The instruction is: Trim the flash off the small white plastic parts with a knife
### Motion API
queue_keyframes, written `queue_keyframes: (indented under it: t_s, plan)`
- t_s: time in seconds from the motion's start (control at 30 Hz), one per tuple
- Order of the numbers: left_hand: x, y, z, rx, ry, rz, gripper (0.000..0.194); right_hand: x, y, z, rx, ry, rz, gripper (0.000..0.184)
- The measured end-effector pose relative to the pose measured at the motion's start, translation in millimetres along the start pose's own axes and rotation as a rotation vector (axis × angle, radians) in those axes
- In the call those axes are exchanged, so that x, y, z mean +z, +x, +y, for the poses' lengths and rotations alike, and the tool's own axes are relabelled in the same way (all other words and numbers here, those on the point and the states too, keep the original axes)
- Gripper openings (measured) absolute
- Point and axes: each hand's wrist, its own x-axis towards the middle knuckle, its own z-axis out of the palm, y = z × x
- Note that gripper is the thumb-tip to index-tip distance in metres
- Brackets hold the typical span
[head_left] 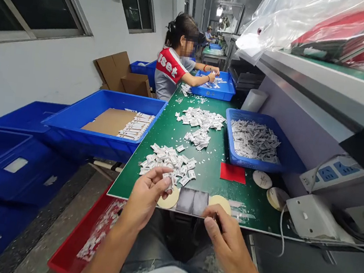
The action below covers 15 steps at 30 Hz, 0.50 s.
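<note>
My left hand [147, 194] is pinched shut on a small white plastic piece [168, 180], just above the front edge of the table. My right hand [227, 234] is at the same edge with its fingers curled and the thumb close to the forefinger; whatever it may hold is hidden. Between the hands lie two dark rectangular pads [192, 201], with a pale yellow disc [169, 199] on the left and another yellow disc [220, 202] on the right. Just beyond my left hand is a loose pile of white plastic pieces [167, 159].
More white pieces [201, 118] lie farther up the green table [155, 133]. A blue basket [248, 163] of pieces stands right, behind a red sheet [232, 173]. Blue trays [101, 137] and a red bin [65, 255] flank the left. A co-worker [174, 64] handles pieces over a blue tray [212, 93].
</note>
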Motion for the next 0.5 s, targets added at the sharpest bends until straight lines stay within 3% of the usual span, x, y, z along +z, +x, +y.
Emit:
queue_keyframes:
  t_s: [0.03,0.13,0.23,0.5]
  plan:
    - [1.3,-9,-2,-0.039,-0.031,-0.014,0.028,-1,5,-8,-0.082,-0.145,-0.030,0.031]
    - [5.2,-24,-5,-0.148,-0.072,-0.059,0.025,3,16,-21,-0.323,-0.538,0.042,0.045]
    - [6.7,-30,-4,-0.192,-0.090,-0.081,0.023,11,23,-23,-0.449,-0.790,0.095,0.054]
    - [3.8,-36,-1,-0.202,-0.110,-0.158,0.025,19,30,-27,-0.522,-0.970,0.128,0.063]
